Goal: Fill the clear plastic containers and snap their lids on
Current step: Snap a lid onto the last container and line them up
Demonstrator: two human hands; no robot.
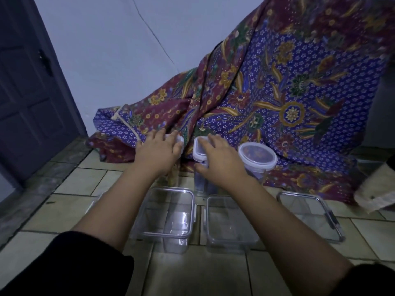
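Note:
Several clear plastic containers stand on the tiled floor. My left hand (159, 149) lies flat on the lid of a tall container (179, 140) in the back row, hiding most of it. My right hand (222, 158) grips the lid of a second tall container (197, 151), thumb at its near clip. A round lidded container (257, 155) stands to the right of it. In the front row sit a rectangular container (168, 212), another rectangular container (229, 223) and a third with a dark-edged lid (310, 214). I cannot tell their contents.
A patterned purple and maroon cloth (277, 92) drapes down from the right behind the containers. A dark door (27, 92) stands at the left, a pale wall (117, 50) behind. A beige object (376, 197) lies at the right edge.

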